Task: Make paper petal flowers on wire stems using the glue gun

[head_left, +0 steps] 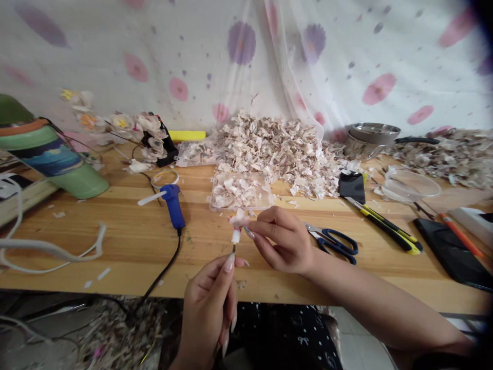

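Observation:
Near the table's front edge, my left hand (213, 298) pinches the thin dark stem of a small flower piece. The piece stands upright with a white sleeve (235, 236) above the stem and pale pinkish petals (239, 218) on top. My right hand (283, 239) comes in from the right, its thumb and fingertips closed on the edge of a petal. Just beyond the flower lies a clear plastic tray (265, 198) with loose pale petals (234, 190) in it.
A large petal heap (269, 146) lies behind the tray. Scissors (335, 241), a yellow-black cutter (389, 226) and a black phone (450, 252) lie right. A blue glue gun (173, 205), white cable (57, 249) and green tumbler (73, 169) are left.

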Demonstrator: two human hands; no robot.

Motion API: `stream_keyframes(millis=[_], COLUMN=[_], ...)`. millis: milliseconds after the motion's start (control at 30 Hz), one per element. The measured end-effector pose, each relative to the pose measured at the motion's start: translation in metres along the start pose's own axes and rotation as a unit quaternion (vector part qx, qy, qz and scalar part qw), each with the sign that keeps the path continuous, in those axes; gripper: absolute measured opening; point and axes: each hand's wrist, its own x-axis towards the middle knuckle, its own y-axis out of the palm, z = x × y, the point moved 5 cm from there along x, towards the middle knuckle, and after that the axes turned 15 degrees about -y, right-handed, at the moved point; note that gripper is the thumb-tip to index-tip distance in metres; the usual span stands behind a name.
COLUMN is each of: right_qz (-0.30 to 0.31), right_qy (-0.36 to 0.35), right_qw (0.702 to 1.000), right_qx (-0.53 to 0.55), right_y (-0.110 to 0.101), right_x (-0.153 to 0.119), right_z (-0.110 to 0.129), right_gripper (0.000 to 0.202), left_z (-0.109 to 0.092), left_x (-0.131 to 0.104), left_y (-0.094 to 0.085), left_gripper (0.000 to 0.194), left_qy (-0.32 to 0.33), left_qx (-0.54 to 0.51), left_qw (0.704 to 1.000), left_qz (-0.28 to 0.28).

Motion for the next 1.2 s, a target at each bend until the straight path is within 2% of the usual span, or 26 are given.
stream_keyframes(millis=[400,667,1000,1133,1200], right_qz=[0.030,-0.012,-0.009,-0.018,-0.017], right_qy=[-0.008,-0.035,-0.015,-0.037,-0.054], right_qw=[1.000,0.999,1.000,0.998,0.998], right_qx=[0.002,0.000,0.023,0.039,0.037], right_y=[0.003,-0.004,0.001,0.000,-0.003], right_x=[0.000,0.003,0.003,0.004,0.005], right_z=[0.001,0.005,0.005,0.007,0.010], right_gripper=[0.027,0.027,0.031,0.033,0.031], left_z=[0.003,0.004,0.004,0.004,0.004], left_x=[0.005,0.005,0.001,-0.002,-0.004], left_y=[-0.003,-0.002,-0.004,-0.002,-0.001], left_gripper=[0.044,0.043,0.043,0.037,0.034], left_qy=[-0.008,-0.004,0.007,0.012,0.025], left_qx=[0.008,0.007,0.021,0.004,0.004], left_qw=[1.000,1.000,1.000,1.000,0.999], left_qz=[0.004,0.002,-0.020,-0.020,-0.037])
